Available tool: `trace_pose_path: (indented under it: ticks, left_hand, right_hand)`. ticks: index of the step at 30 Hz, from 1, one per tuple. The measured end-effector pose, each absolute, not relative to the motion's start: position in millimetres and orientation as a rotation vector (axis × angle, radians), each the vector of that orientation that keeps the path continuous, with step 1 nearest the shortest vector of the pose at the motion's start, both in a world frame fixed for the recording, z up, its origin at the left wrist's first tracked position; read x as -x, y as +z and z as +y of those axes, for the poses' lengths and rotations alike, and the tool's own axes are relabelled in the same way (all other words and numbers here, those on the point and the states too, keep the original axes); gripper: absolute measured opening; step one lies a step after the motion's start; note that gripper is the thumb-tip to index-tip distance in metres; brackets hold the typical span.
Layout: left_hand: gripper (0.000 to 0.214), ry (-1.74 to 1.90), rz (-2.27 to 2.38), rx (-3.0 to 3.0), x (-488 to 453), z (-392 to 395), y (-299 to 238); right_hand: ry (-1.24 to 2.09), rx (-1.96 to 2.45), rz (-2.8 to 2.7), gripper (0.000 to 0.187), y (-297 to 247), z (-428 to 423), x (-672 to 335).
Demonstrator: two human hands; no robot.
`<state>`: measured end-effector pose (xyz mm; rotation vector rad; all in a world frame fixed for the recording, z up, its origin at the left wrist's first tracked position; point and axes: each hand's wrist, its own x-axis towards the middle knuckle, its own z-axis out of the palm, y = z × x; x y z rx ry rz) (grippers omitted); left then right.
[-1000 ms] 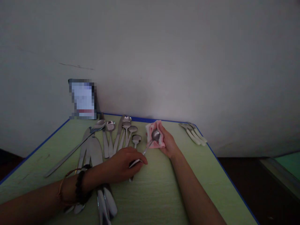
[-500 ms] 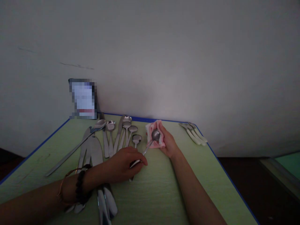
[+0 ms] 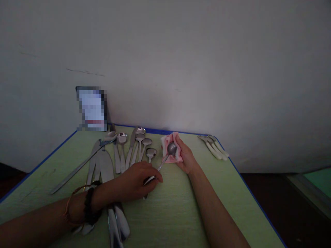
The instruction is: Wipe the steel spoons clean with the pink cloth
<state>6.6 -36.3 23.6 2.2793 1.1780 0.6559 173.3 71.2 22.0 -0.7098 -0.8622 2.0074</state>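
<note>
My left hand (image 3: 141, 181) is closed on the handle of a metal spoon (image 3: 172, 148). The spoon points up and to the right, and its bowl rests against a folded pink and white cloth (image 3: 167, 139). My right hand (image 3: 186, 156) grips that cloth from the right side, with its fingers mostly hidden behind it. Just beyond my left hand lies a small spoon (image 3: 151, 153), partly covered by the hand. Beneath my left forearm are several table knives (image 3: 106, 165), their middles hidden by the arm.
More spoons (image 3: 122, 138) and knives lie at the back left, with a long-handled spoon (image 3: 77, 179) slanting across the left. Several white-handled forks (image 3: 213, 148) lie at the back right. A blurred-out screen (image 3: 92, 108) leans on the wall. The green table (image 3: 165, 220) has blue edges.
</note>
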Motion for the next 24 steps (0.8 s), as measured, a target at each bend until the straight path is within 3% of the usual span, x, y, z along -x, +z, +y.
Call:
trace_pose_path:
  ticks: [24]
  left_hand:
    - [0.02,0.663,1.164,-2.275,-6.1,-37.7,24.7]
  right_hand:
    - [2.024,0.7,-0.856,0.029,20.8,71.8,-173.5]
